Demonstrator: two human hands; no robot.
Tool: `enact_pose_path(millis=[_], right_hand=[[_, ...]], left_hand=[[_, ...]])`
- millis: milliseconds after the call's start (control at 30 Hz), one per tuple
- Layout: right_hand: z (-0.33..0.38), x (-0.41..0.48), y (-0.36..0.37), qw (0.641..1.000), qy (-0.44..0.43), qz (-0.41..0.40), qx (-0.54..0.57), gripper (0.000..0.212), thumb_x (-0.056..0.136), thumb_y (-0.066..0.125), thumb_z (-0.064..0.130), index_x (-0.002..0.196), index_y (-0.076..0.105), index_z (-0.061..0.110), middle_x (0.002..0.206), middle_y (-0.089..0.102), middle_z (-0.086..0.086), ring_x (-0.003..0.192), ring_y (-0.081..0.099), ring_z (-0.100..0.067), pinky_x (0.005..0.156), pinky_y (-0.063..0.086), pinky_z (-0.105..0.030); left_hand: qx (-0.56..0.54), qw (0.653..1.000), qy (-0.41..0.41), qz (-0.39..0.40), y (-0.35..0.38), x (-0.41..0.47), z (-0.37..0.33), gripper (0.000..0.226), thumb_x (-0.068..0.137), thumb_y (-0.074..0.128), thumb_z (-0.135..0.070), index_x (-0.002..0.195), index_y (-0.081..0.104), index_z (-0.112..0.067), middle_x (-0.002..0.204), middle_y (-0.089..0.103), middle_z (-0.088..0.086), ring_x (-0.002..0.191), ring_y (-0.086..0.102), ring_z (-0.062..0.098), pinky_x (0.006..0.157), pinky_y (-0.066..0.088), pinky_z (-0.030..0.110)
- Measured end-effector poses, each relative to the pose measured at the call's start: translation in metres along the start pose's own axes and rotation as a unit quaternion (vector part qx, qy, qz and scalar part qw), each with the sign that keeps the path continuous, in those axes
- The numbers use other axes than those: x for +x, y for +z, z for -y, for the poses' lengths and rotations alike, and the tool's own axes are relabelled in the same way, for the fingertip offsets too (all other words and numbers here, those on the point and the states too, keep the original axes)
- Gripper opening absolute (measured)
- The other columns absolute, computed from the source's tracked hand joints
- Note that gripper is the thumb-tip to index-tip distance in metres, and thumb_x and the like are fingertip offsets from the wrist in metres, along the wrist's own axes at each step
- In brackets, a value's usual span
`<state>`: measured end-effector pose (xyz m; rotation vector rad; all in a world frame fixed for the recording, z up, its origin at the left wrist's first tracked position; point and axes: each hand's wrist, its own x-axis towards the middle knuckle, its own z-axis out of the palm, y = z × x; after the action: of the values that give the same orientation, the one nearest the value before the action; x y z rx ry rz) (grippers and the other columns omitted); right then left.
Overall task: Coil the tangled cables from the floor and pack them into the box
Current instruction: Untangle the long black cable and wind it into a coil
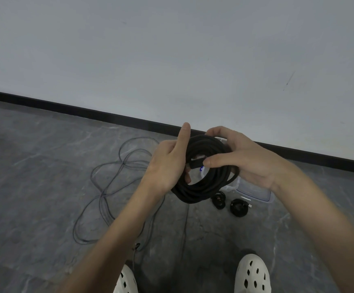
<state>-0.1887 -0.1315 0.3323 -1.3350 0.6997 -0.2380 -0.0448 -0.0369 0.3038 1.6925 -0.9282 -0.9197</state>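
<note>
Black cable coil, centre frame, held in air above clear box. Left hand grips coil's left side, index finger raised. Right hand wraps top, thumb pinning plug end. Probably light, limp, springy: clamp across all turns, else loops spill.

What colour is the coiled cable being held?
Black; the coiled cable shows best in the head view.
</note>
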Motion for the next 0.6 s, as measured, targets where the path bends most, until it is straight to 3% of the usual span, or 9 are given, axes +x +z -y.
enact_pose_path(millis=[200,333,433,500,600], right_hand=[[-0.001,-0.001,-0.004,0.989,0.016,0.027,-0.148,0.034,0.079,0.072,0.005,0.110,0.061,0.016,0.090,0.069,-0.006,0.084,0.067,-0.013,0.076,0.052,-0.021],[-0.003,-0.002,-0.005,0.979,-0.005,0.006,-0.204,0.031,0.078,0.074,0.010,0.105,0.062,0.017,0.092,0.071,-0.012,0.082,0.069,-0.019,0.078,0.055,-0.030],[-0.009,0.001,0.000,0.970,-0.022,-0.031,-0.239,0.027,0.077,0.073,0.009,0.100,0.061,0.016,0.087,0.070,-0.014,0.075,0.068,-0.020,0.073,0.055,-0.034],[-0.013,0.005,0.005,0.962,-0.027,-0.050,-0.266,0.026,0.078,0.070,0.010,0.100,0.058,0.017,0.082,0.070,-0.010,0.072,0.068,-0.018,0.070,0.056,-0.035],[-0.016,0.008,0.005,0.974,0.004,-0.026,-0.227,0.028,0.082,0.063,0.006,0.107,0.059,0.018,0.086,0.073,-0.008,0.080,0.072,-0.018,0.080,0.059,-0.038]], left_hand=[[0.051,0.998,0.013,0.016,0.003,-0.004,0.000,0.075,0.094,0.027,-0.067,0.063,0.059,-0.006,0.044,0.058,0.004,0.041,0.058,0.012,0.045,0.043,0.014],[0.078,0.997,0.019,0.014,0.003,-0.004,-0.001,0.076,0.093,0.029,-0.067,0.063,0.056,-0.003,0.046,0.059,0.006,0.042,0.062,0.012,0.045,0.042,0.013],[0.075,0.996,0.032,0.022,0.004,-0.003,-0.001,0.065,0.095,0.032,-0.063,0.056,0.054,-0.017,0.047,0.054,-0.002,0.042,0.063,0.016,0.044,0.044,0.016],[0.074,0.996,0.046,0.020,0.004,-0.004,0.000,0.059,0.095,0.034,-0.061,0.058,0.062,-0.026,0.053,0.059,-0.009,0.041,0.063,0.016,0.046,0.046,0.017],[0.090,0.994,0.059,0.020,0.004,-0.004,0.002,0.059,0.093,0.035,-0.063,0.066,0.069,-0.023,0.073,0.066,-0.016,0.041,0.063,0.013,0.050,0.044,0.011]])
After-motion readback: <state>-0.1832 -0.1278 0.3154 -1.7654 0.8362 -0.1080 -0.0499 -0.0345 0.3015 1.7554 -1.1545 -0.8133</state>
